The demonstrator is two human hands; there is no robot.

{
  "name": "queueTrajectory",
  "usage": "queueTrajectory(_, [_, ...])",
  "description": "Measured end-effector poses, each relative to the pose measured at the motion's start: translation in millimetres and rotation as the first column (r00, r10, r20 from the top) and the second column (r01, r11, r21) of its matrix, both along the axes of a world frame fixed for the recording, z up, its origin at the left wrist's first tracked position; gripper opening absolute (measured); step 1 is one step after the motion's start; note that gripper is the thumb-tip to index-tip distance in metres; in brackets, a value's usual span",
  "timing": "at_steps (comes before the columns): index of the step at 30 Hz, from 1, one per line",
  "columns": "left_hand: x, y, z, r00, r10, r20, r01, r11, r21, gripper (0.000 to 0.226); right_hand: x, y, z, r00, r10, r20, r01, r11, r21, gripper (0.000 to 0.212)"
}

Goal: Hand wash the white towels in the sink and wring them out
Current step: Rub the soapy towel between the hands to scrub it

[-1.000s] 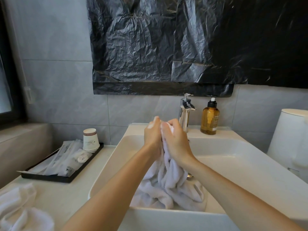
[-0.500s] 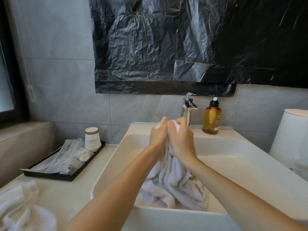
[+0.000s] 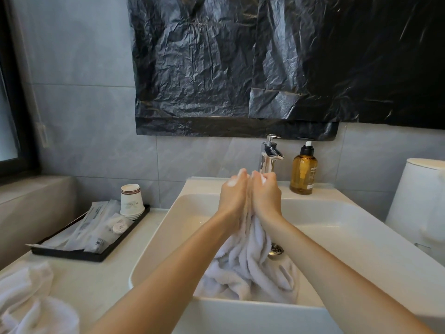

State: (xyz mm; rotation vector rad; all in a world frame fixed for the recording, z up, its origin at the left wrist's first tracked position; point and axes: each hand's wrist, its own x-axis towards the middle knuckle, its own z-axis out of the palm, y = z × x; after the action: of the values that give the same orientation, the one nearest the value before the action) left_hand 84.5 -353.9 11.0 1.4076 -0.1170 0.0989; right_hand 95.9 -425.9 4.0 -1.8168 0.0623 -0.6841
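The towel was in the sink. Its upper end was bunched and lifted toward the far side, and its lower folds were heaped against the near wall, beside the drain. We saw the left hand and the right hand pressed side by side, each with its fingers curled tight round the gathered cloth. There were dabs of foam on the left knuckles.

We judged slip to be the first risk. With soapy fingers on wet cloth, a hard rub or twist could let the bunch drop and splash. The hands were also just in front of the faucet, so a forward stroke might knock the knuckles on it. The soap bottle stood on the far rim to the right, near enough for a wide swing of the right hand to tip it.

The heap lay low but close to the near rim. Lifting the towel toward us for wringing could send water over that edge. On the left, the counter held another towel at the near corner and a tray with paper cups, and splashes thrown that way would wet them.
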Motion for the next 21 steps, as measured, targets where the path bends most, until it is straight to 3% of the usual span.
queueTrajectory(1, [1,-2,-1,1.000,-0.004,-0.001,0.004,1.000,0.013,0.032,-1,-2,-2,1.000,-0.016,-0.009,0.016,1.000,-0.024,0.022])
queueTrajectory(4, [9,4,0,0.994,0.112,0.004,-0.112,0.993,-0.049,0.036,-19,10,-12,0.995,0.046,0.086,-0.018,0.952,-0.307,0.024])
queueTrajectory(6, [12,9,0,0.986,0.168,0.005,-0.167,0.982,-0.086,0.035,-22,14,-12,0.991,0.097,0.094,-0.061,0.942,-0.329,0.024])
queueTrajectory(10, [-1,2,1,0.999,0.046,-0.024,-0.048,0.996,-0.081,0.036,-3,6,0,0.999,0.051,-0.003,-0.051,0.993,-0.105,0.022])
queueTrajectory(12, [1,1,0,0.999,0.040,-0.004,-0.040,0.998,-0.045,0.036,-6,5,-4,0.998,0.049,0.030,-0.046,0.994,-0.096,0.020])
queueTrajectory(14, [7,7,1,0.993,0.118,0.013,-0.117,0.993,-0.034,0.037,-14,7,-8,0.986,0.164,0.028,-0.161,0.983,-0.084,0.020])
queueTrajectory(17, [14,17,5,0.982,0.190,0.008,-0.189,0.981,-0.047,0.035,-16,3,7,0.904,0.422,-0.063,-0.396,0.885,0.243,0.026])
queueTrajectory(21, [13,22,9,0.982,0.180,0.055,-0.180,0.984,0.010,0.032,-13,-15,25,0.891,0.445,-0.085,-0.376,0.831,0.411,0.042])
